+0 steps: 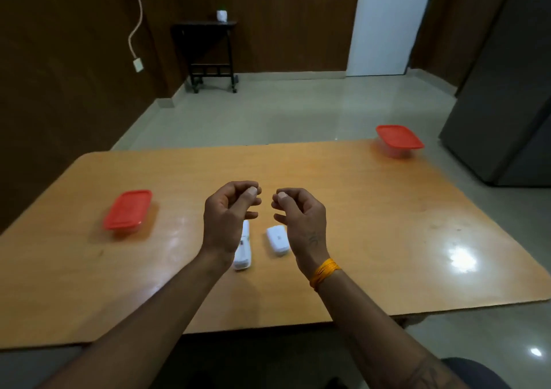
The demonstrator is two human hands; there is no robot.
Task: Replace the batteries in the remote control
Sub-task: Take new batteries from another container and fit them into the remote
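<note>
A white remote control (244, 251) lies lengthwise on the wooden table (357, 209), partly hidden behind my left hand (228, 218). To its right lies a small white cover (277, 239), partly behind my right hand (301, 218). Both hands hover above the table with fingers loosely curled and nothing in them. They do not touch the remote or the cover. No batteries are visible.
A red-lidded container (128, 209) stands at the table's left. Another red-lidded container (399, 139) sits at the far right corner. A grey fridge (507, 90) stands to the right, a black side table (208, 51) by the far wall.
</note>
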